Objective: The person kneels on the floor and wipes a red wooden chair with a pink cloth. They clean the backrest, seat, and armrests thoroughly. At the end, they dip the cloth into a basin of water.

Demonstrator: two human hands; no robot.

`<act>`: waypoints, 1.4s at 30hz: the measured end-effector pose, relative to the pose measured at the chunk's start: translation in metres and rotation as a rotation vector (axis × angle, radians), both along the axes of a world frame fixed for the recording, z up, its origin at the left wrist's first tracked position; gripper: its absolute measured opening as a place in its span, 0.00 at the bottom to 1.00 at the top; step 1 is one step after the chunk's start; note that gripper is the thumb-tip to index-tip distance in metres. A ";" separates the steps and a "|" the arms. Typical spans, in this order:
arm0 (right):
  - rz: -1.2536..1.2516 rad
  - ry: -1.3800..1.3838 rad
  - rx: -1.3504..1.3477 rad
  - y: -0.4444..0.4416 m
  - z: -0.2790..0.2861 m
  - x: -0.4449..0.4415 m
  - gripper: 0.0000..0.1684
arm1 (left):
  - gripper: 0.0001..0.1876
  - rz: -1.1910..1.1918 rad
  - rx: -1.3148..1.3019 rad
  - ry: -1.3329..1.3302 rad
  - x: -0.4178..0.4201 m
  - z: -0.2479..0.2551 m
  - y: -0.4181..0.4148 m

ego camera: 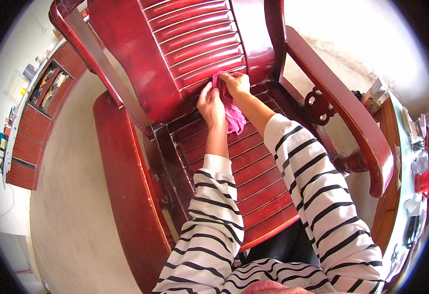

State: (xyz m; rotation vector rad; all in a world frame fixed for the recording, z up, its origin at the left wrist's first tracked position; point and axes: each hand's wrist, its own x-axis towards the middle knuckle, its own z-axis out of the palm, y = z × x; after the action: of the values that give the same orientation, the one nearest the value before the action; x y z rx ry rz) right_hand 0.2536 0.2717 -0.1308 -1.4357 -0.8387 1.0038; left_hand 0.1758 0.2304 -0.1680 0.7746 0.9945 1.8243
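Observation:
A red-brown lacquered wooden armchair [251, 172] with a slatted seat and a ribbed backrest [199, 40] stands before me. My right hand [236, 82] pinches the top of a crumpled pink cloth [234, 114] at the lower edge of the backrest. Close beside it, my left hand [212, 104] also grips the cloth, thumb and fingers together at its left side. Below the hands the cloth's loose end hangs over the seat slats. Part of the cloth is hidden behind my fingers and right wrist.
The chair's wide armrests [126, 183] flank my arms; the left one has a chipped edge. At the far left stands a long reddish cabinet [31, 125] with things on top. A wooden desk [387, 209] bearing papers and small items is at the right.

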 end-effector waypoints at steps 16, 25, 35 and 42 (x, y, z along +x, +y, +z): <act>-0.283 -0.295 0.129 0.017 -0.008 0.008 0.09 | 0.21 0.013 -0.007 0.585 0.019 0.003 -0.002; 0.137 -0.533 0.357 -0.028 0.015 -0.009 0.15 | 0.18 -0.165 0.061 -0.056 0.016 -0.029 0.017; 0.387 -1.237 0.536 -0.047 0.013 0.000 0.29 | 0.22 -0.522 0.204 -0.694 0.008 -0.012 -0.003; 0.375 -1.322 0.572 -0.055 0.007 -0.035 0.29 | 0.23 -0.563 0.323 -0.874 -0.003 -0.018 -0.017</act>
State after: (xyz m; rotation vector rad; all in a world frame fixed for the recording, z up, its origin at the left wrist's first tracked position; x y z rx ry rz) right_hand 0.2187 0.2169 -0.1239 -1.3310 -2.1827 -0.1331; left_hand 0.1726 0.2139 -0.1862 0.3058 -0.0866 1.5659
